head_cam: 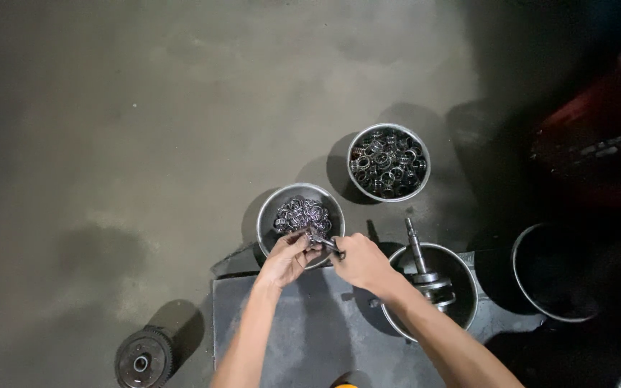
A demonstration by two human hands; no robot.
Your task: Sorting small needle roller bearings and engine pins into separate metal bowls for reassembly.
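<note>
Head view: left hand (pixel 287 260) and right hand (pixel 359 262) both pinched shut on a small metal part (pixel 321 242) over the near bowl (pixel 267 215)'s edge; looks like mid-assembly, next needs fine alignment.

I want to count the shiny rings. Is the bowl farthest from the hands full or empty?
Nearly full. The far bowl holds a heap of shiny metal rings that covers its bottom and reaches close to the rim.

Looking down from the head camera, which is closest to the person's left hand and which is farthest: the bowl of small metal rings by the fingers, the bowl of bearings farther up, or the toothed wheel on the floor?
From the left hand:
1. Bowl of small metal rings, right at the fingertips.
2. Toothed wheel, down to the left on the floor.
3. Bowl of bearings, up to the right, slightly farther.
</note>
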